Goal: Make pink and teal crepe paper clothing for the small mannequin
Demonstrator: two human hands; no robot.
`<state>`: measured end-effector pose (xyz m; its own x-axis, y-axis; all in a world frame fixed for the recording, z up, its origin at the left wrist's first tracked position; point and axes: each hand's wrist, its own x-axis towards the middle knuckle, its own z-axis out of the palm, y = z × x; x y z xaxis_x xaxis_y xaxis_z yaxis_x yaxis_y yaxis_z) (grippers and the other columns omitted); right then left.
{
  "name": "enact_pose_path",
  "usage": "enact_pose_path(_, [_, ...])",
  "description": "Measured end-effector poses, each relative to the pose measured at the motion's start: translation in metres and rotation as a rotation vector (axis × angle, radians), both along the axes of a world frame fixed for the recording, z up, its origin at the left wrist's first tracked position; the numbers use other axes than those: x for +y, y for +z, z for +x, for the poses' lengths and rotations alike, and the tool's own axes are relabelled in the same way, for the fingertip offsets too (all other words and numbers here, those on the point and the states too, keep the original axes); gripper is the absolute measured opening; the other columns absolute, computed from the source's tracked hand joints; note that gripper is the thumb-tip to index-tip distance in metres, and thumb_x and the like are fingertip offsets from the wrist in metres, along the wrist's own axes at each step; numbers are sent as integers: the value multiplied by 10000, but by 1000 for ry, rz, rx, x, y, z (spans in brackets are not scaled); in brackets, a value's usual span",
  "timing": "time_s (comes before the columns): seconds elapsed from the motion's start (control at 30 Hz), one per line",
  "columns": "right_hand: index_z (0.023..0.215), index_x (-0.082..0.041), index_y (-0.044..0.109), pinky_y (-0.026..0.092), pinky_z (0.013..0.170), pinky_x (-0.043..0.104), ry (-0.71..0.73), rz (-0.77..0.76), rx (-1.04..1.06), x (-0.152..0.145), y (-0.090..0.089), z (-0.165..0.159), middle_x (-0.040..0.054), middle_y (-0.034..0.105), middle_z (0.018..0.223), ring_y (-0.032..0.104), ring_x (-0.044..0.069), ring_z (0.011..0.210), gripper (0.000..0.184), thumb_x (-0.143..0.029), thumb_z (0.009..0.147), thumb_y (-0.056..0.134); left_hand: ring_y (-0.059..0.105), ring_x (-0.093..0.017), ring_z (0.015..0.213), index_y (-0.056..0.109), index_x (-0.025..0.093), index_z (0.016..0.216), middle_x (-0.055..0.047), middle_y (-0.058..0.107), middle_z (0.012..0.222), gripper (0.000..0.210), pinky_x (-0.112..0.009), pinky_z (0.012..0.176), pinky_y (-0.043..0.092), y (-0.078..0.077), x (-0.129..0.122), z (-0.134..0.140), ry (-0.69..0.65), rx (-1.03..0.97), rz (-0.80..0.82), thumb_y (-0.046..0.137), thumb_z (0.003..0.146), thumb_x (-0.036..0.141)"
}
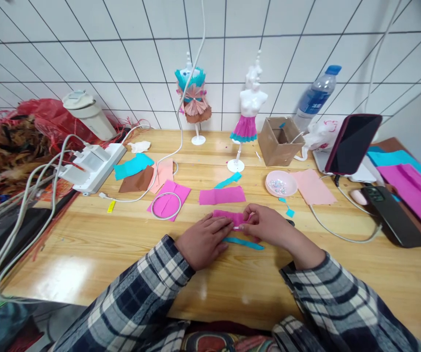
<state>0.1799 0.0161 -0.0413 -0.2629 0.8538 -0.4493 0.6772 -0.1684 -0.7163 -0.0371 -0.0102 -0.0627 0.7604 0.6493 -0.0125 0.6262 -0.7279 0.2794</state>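
My left hand (207, 239) lies flat on the wooden table, its fingertips pressing the left part of a short magenta crepe paper strip (228, 215). My right hand (269, 226) is closed in a pinch at the strip's right end. Along the near edge of the paper runs a thin white strip (236, 228), which looks like tape and ends at my right fingertips. A narrow blue paper strip (245, 243) lies just below both hands. Beyond them is a second magenta piece (222, 195), with a blue strip (228, 181) behind it. My fingers hide part of the held paper.
Two small dress forms (194, 105) (249, 122) wear paper outfits at the back. To the right are a pink bowl (281, 184) of beads, a cardboard box (280, 144) and phones (353, 144). A power strip (98, 168) with cables stands left, near coloured paper pieces (137, 181).
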Motion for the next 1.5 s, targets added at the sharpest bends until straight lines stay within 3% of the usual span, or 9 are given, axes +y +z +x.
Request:
enact_pose_path(0.2, [829,-215,559,348,520,224,49,105,-42,1,-5,11,-38,674,681,574,104,524,93,-162,757,584,459,-252,1289,418,161,1399,-124,505,1401,535,-480,1142,265,2,0,1,7,8,-18,500,903,344])
enact_pose_path(0.47, [860,-208,545,327,572,231,100,203,-163,4,-7,11,-32,661,701,576,129,639,129,-151,751,587,458,-247,1287,444,189,1385,-93,506,1409,507,-478,1156,223,5,0,1,8,29,2,489,907,354])
enact_pose_path(0.77, [821,-202,527,316,564,223,119,222,-195,6,-9,11,-37,613,676,536,120,620,134,-138,718,583,460,-243,1272,421,229,1396,-72,534,1387,495,-553,1154,-81,6,-6,4,67,27,49,452,928,387])
enact_pose_path(1.0, [796,-201,512,300,556,222,105,234,-218,5,-6,8,-28,610,684,523,123,620,129,-140,714,591,473,-265,1253,461,278,1364,-77,545,1367,467,-609,1124,-93,11,-7,8,73,40,55,424,935,457])
enact_pose_path(1.13, [802,-205,517,299,556,226,109,241,-211,5,-6,8,-26,619,694,530,125,628,112,-150,733,587,463,-261,1272,428,277,1390,-73,539,1373,499,-600,1143,-43,9,-5,4,53,28,51,445,926,461])
enact_pose_path(1.3, [836,-213,534,322,570,229,139,246,-144,1,-3,7,-27,645,729,560,128,658,95,-204,764,596,469,-250,1278,465,180,1360,-124,527,1377,468,-501,1139,254,4,1,-7,2,-1,13,468,923,348])
enact_pose_path(1.5, [876,-232,575,347,575,238,6,215,-114,1,-5,12,-24,675,692,590,134,632,60,-257,837,537,442,-243,1315,464,151,1349,-140,478,1425,461,-474,1130,314,3,0,-16,2,-24,-24,482,919,315])
